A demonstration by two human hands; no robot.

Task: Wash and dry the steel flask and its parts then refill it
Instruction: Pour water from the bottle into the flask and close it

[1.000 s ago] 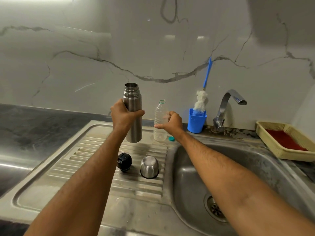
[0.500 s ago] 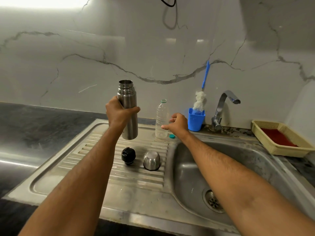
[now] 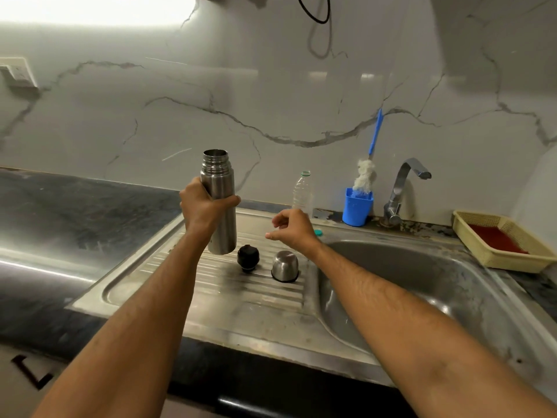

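We are gripping the open flask (image 3: 219, 203) upright in our left hand (image 3: 202, 210); our right hand (image 3: 294, 229) is hovering, loosely curled, holding nothing.

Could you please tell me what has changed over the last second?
The right hand has drawn back from the plastic bottle, empty, fingers loosely curled. The left hand still grips the steel flask upright. The stopper and steel cup have not moved.

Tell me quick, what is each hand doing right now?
Left hand: grips the steel flask, held upright above the drainboard.
Right hand: holds nothing, fingers loosely curled, near the plastic bottle.
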